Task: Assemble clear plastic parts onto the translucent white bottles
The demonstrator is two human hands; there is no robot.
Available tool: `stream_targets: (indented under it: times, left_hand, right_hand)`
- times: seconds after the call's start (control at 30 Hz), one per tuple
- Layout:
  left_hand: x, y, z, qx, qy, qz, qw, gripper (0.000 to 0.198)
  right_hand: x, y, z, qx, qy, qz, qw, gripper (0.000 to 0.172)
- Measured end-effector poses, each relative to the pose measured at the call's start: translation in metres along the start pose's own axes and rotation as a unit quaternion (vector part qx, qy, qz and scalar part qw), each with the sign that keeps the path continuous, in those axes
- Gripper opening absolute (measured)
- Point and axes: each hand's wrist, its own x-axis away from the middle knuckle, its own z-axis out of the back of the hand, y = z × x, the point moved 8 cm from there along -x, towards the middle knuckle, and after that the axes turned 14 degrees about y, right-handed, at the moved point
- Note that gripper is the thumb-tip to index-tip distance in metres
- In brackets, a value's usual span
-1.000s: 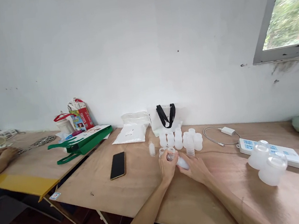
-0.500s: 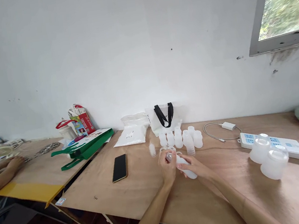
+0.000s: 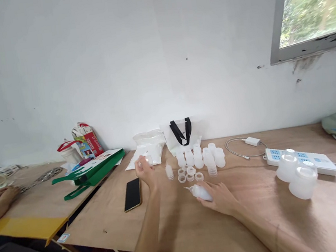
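Observation:
My right hand (image 3: 218, 198) lies low on the plywood table (image 3: 180, 219), wrapped around a translucent white squeeze bottle (image 3: 201, 192) on its side, its pointed nozzle aimed left. My left hand (image 3: 145, 173) is raised, fingers curled, in front of a white plastic bag (image 3: 147, 155). Something pale may sit at its fingertips, but blur hides it. Between my hands stand a small upright bottle (image 3: 169, 172) and several translucent rings (image 3: 190, 175). Behind them is a cluster of translucent bottles (image 3: 199, 159).
A black smartphone (image 3: 132, 194) lies left of my hands. Right stand two large translucent cups (image 3: 298, 175) by a white power strip (image 3: 301, 161). A green bag (image 3: 89, 171) sits on the adjoining table, where a co-worker's hand (image 3: 9, 193) rests.
My left hand has left the bottle and moved up and left towards the white bag. The bottle's pointed nozzle now shows, and the rings lie uncovered. The view has shifted slightly.

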Motion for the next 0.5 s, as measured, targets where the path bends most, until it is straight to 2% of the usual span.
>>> stream_targets:
  times: [0.07,0.17,0.23,0.33,0.43,0.5]
  left_hand:
    - [-0.016,0.021,-0.008,0.018,-0.038,-0.043,0.998,0.042]
    - [-0.012,0.037,-0.019,0.036,-0.119,-0.096,0.988,0.045]
    - [0.002,0.031,-0.025,0.025,-0.163,-0.103,0.981,0.043]
    - [0.035,0.008,-0.037,-0.011,-0.248,-0.109,0.963,0.035]
    - [0.070,-0.015,-0.053,-0.013,-0.309,-0.100,0.946,0.033]
    - [0.095,-0.018,-0.070,-0.009,-0.364,-0.118,0.924,0.032]
  right_hand:
    - [-0.001,0.006,-0.003,-0.027,0.004,-0.029,0.999,0.039]
    - [-0.005,0.010,-0.006,-0.064,0.038,-0.063,0.995,0.039]
    - [-0.006,0.015,-0.006,-0.093,0.066,-0.074,0.991,0.039]
    - [-0.003,0.035,0.002,-0.148,0.145,-0.122,0.971,0.042]
    - [0.007,0.069,0.023,-0.194,0.284,-0.202,0.917,0.054]
    - [0.014,0.087,0.038,-0.204,0.365,-0.242,0.875,0.061]
